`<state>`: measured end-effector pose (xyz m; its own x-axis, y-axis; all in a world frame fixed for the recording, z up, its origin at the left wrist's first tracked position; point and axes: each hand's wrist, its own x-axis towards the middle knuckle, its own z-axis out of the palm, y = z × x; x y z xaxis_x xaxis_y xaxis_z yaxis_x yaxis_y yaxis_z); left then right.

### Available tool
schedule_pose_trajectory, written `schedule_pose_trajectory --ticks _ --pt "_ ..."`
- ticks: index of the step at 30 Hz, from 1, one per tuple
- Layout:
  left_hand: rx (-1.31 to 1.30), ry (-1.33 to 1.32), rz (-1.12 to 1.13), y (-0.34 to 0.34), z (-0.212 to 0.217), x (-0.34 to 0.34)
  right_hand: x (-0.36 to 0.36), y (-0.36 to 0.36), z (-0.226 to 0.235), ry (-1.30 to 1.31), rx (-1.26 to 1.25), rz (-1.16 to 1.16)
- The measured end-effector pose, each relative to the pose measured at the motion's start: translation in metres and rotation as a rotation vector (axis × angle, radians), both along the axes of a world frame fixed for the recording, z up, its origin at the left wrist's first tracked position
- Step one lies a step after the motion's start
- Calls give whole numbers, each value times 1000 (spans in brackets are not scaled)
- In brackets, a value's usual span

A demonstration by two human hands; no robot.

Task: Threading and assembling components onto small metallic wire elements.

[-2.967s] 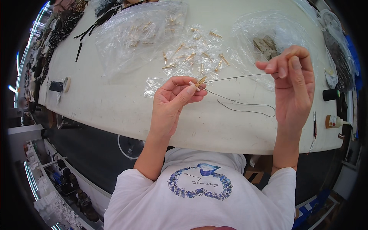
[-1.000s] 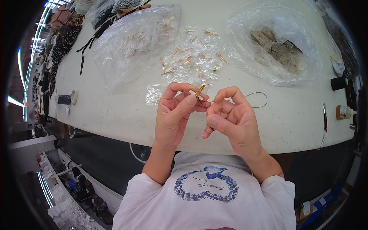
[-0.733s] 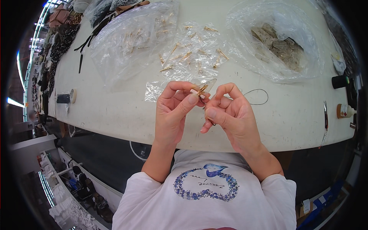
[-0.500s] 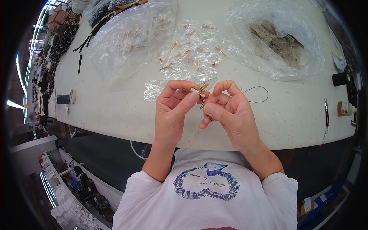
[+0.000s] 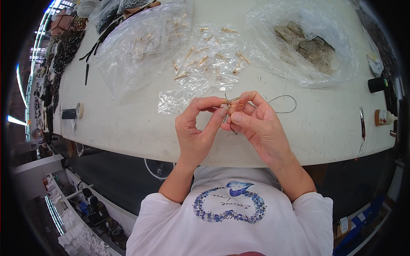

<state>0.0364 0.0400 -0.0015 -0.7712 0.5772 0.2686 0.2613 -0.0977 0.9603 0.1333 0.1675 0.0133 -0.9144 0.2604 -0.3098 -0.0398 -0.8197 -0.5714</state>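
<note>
In the head view, over the near part of the table point(image 5: 128, 136), holds a gold piece point(image 5: 237, 105) raised between both hands. Has the left hand point(image 5: 194, 128) pinched at its left end, thumb and index closed together. Keeps the right hand point(image 5: 261, 128) just beside, thumb and index slightly parted, other fingers curled; cannot tell exactly any hold of these tips on piece or thread. To the right, shows 1 loop of dark thread point(image 5: 295, 103) past the right hand, with more hanging below the tips.

Seems light, thin and stiff, probably smooth enough to twist in a loose pinch; best taken by 1 end, lightly, to avoid bending. Treat the thread as soft and limp, easily tangled; grip close to the piece.

Farther off, shows small bags point(image 5: 229, 30) with more gold pieces; to the right, a spool point(image 5: 377, 84) and a bottle point(image 5: 381, 117).
</note>
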Motion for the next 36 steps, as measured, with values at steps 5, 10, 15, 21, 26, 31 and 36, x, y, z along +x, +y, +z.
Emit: schedule_pose_trajectory --ticks 5,10,15,21,26,31,36 --pt "-46 71 44 -1 -2 1 0 1 0 -26 44 -12" --pt "-10 -62 -5 -1 -5 4 -2 -4 -11 -10 188 -174" --pt "152 -697 -211 -7 -2 -7 7 10 -13 -2 431 -179" --pt "381 -1287 -515 -14 -13 -10 9 27 -1 1 847 -31" --pt "397 -1329 -535 -14 -9 -8 10 20 0 53 908 64" --pt "444 -1351 -574 -16 -15 -6 9 14 6 7 1211 -52" --pt "597 -1297 -552 -22 -8 -12 17 29 3 3 791 -273"
